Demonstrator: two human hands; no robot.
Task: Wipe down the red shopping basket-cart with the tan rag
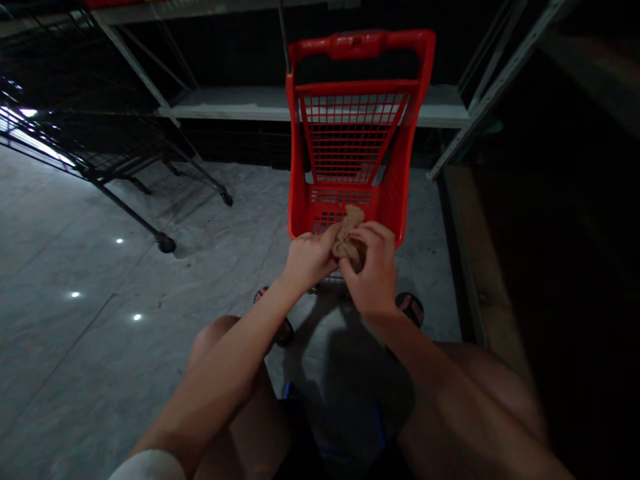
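A crumpled tan cloth (346, 244) is bunched between my two hands, over the near edge of a red plastic shopping cart (299, 213). My left hand (311, 259) is closed on the cloth's left side, with the thumb pressed along it. From the right, my right hand (374, 267) pinches the same cloth with curled fingers. One end of it sticks up past the fingertips. The cart's grid floor and back panel show behind my hands, and its handle rises at the far end. Part of the cart's near rim is hidden by my hands.
Behind the cart stands a grey metal shelf (225, 103). A dark wire cart on casters (115, 147) is at the left on the grey floor (75, 373). Along the right runs a wooden edge (487, 273) beside a dark area. My knees and sandaled feet frame the near floor.
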